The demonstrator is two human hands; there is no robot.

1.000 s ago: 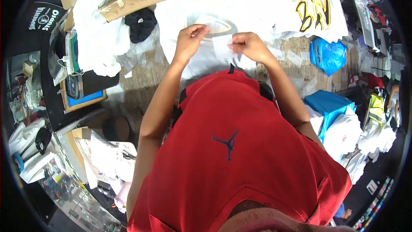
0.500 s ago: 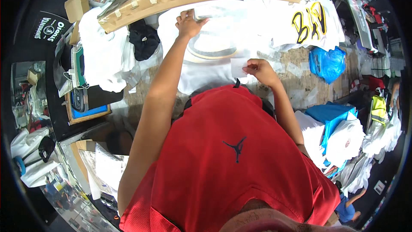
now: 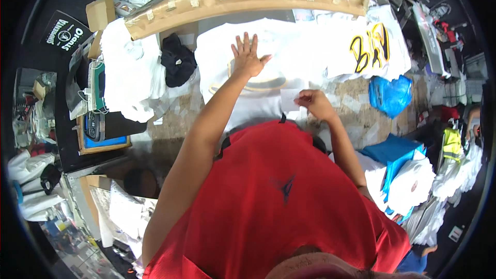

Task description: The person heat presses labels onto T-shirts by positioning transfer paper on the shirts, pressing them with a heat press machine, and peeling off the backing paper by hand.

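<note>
Cloth (image 3: 289, 54), white and printed, is spread toward the near edge of the table (image 3: 356, 116), and seemingly smoothed under the left hand (image 3: 249, 63), fingers splayed; a pale square (image 3: 288, 101) is pinched by the right hand (image 3: 317, 104). Creaseless fabric seems called for next.

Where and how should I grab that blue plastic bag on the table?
I'd pinch the blue plastic bag by its near edge, coming from your side: its plastic looks crumpled, and its far edge sits close to the white printed shirt. Your right hand is nearer.
</note>
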